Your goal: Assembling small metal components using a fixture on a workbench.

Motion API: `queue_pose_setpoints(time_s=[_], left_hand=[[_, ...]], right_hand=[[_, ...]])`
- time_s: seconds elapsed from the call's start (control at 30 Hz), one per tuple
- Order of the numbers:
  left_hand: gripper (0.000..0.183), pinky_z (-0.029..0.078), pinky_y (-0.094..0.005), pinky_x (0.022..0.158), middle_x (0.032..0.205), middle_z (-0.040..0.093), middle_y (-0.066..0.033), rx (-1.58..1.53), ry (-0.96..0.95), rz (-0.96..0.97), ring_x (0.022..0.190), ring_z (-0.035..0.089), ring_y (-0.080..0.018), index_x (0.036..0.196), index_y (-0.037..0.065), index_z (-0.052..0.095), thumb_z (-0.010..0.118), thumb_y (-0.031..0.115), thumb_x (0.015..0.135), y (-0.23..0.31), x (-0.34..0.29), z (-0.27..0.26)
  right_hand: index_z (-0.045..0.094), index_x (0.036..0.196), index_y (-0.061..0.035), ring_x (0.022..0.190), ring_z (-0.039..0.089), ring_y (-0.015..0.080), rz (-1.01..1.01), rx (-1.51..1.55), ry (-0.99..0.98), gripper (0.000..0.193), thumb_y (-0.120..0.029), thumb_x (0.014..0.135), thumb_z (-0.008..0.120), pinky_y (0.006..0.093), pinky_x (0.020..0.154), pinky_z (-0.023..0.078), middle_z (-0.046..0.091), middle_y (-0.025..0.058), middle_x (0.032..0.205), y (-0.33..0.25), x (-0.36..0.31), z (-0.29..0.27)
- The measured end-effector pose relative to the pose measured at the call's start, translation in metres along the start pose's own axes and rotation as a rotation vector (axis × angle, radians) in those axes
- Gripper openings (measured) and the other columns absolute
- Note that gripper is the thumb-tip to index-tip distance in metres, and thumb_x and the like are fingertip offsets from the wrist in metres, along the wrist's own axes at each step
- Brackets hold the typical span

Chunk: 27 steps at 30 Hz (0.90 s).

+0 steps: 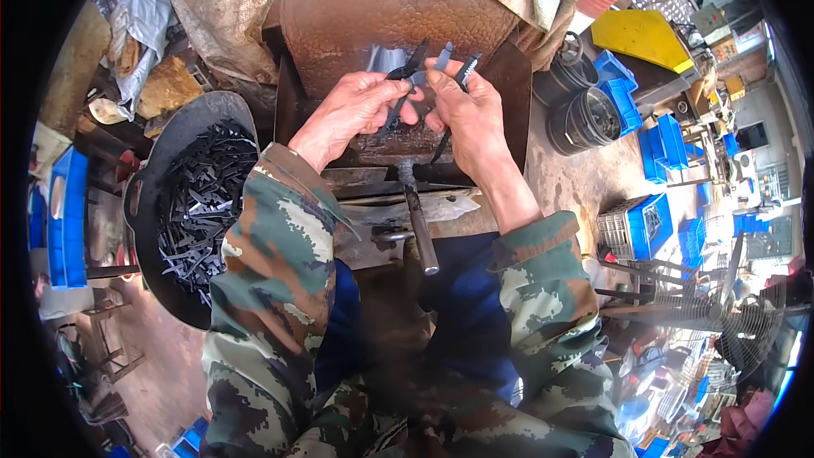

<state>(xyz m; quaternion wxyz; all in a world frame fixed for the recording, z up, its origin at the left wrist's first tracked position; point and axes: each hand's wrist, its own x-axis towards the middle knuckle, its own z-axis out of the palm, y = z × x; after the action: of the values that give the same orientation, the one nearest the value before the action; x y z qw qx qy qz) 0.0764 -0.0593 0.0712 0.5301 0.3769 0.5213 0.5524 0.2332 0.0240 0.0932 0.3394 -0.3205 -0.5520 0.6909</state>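
Observation:
My left hand (349,110) and my right hand (471,119) are raised close together over a rusty metal box, thumbs and fingers closed in a pinch. Between them are several flat, narrow metal pieces, like small blades. A black pointed piece (417,58) rises from my left fingers, and a grey piece (444,54) stands up beside my right thumb. Against my right fingers rests a dark piece with a toothed edge (469,69). Fingers cover the lower parts, so their exact kind is hidden. Below the hands, a round metal bar (420,233) points toward me.
At left, a black rubber basket (142,233) holds a heap of similar dark metal pieces (203,212). A rusty plate (373,8) stands behind the box, with sacking (222,0) beside it. Black buckets (555,131), blue bins (663,148) and a fan (750,326) stand at right.

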Motion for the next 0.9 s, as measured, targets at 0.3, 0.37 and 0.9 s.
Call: queue_pose_setpoints(time_s=[0.3, 0.37, 0.9], left_hand=[[0.032, 0.047, -0.0383, 0.090, 0.107, 0.069, -0.0139, 0.483, 0.285, 0.013, 0.100, 0.063, -0.0262, 0.107, -0.002, 0.068, 0.053, 0.024, 0.093, -0.067, 0.037, -0.063], [0.027, 0.044, -0.0275, 0.070, 0.086, 0.065, -0.0048, 0.642, 0.261, 0.044, 0.073, 0.053, -0.0133, 0.109, 0.000, 0.065, 0.051, 0.013, 0.090, -0.072, 0.036, -0.065], [0.023, 0.024, -0.0191, 0.048, 0.080, 0.060, 0.0075, 0.098, 0.196, 0.184, 0.056, 0.035, 0.0028, 0.106, 0.007, 0.068, 0.071, 0.023, 0.090, 0.010, -0.007, 0.004]], right_hand=[[0.066, 0.111, -0.0020, 0.050, 0.031, 0.0052, 0.015, -0.039, 0.067, 0.020, -0.016, 0.098, 0.064, 0.0257, 0.049, 0.034, 0.036, -0.0082, 0.059, -0.002, -0.012, -0.001], [0.066, 0.112, -0.0016, 0.050, 0.031, 0.0051, 0.005, -0.034, 0.051, 0.021, -0.017, 0.098, 0.064, 0.0260, 0.049, 0.034, 0.036, -0.0080, 0.059, -0.001, -0.015, -0.002], [0.063, 0.124, -0.0052, 0.057, 0.038, 0.0086, 0.073, 0.392, -0.183, 0.028, -0.021, 0.101, 0.057, 0.0269, 0.059, 0.038, 0.060, 0.0015, 0.100, -0.007, -0.021, -0.018]])
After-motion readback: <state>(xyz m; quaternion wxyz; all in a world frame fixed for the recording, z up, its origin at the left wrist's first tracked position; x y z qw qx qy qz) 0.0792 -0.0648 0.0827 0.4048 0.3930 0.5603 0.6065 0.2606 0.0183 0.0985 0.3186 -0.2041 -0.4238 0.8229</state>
